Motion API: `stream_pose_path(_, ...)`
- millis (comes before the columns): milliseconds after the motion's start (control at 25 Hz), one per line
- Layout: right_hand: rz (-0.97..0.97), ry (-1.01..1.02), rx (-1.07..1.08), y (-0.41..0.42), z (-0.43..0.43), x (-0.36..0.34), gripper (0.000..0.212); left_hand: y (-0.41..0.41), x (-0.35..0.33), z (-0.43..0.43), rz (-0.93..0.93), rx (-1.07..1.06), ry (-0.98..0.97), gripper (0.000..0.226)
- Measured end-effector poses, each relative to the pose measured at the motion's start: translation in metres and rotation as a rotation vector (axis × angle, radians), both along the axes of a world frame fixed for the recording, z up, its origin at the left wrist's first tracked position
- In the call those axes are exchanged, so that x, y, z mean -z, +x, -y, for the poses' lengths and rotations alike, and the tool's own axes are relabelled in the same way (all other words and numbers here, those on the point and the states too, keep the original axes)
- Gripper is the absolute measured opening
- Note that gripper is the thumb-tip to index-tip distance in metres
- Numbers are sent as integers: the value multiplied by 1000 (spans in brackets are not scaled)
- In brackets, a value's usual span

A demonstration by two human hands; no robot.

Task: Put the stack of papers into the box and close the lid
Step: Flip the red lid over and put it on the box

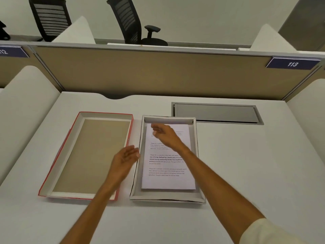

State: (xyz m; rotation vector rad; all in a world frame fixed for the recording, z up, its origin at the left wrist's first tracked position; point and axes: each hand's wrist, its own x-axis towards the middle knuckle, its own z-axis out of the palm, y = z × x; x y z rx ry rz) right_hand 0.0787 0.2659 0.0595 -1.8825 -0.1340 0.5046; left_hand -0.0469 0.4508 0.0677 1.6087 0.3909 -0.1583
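The stack of papers [167, 166], white with printed text, lies flat inside the grey open box [196, 148] at the middle of the desk. To its left the red-edged lid [59, 152] lies upside down, its brown inside facing up. My right hand [165, 135] hovers over the far part of the papers, fingers apart, holding nothing. My left hand [124, 162] is open between the lid and the box, just beside the box's left wall.
A grey cable hatch [216, 113] is set into the desk behind the box. A tan partition [158, 73] with a "113" label closes the far edge, with white side dividers left and right. Office chairs stand beyond it.
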Motion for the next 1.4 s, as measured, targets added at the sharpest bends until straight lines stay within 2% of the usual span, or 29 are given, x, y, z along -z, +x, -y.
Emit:
stream_pose_path(160, -147, 229, 96, -40, -41, 10, 56, 19, 14, -78, 106, -103, 317, 43)
stream_pose_path(240, -186, 279, 142, -57, -61, 16, 61, 20, 22, -116, 119, -138, 431, 44)
stream_pose_path(520, -257, 174, 185, -95, -114, 39, 81, -3, 50, -213, -13, -293, 787, 55)
stream_pose_path(680, -249, 64, 188, -112, -132, 52, 82, -12, 59, -240, -82, -320, 811, 62)
stream_pose_path(800, -214, 43, 185, -117, -138, 58, 68, -12, 63, -245, -146, -306, 827, 60)
stream_pose_path(880, -197, 49, 176, -120, -142, 59, 60, -12, 66, -245, -170, -277, 857, 55)
stream_pose_path(1120, -157, 9, 140, -124, -146, 63, 55, -11, 68, -257, -221, -238, 946, 31)
stream_pose_path(1240, -159, 28, 142, -123, -142, 64, 53, -4, 54, -266, -263, -190, 920, 31)
stream_pose_path(1400, -147, 34, 141, -123, -137, 63, 50, -3, 19, -275, -301, -135, 771, 23)
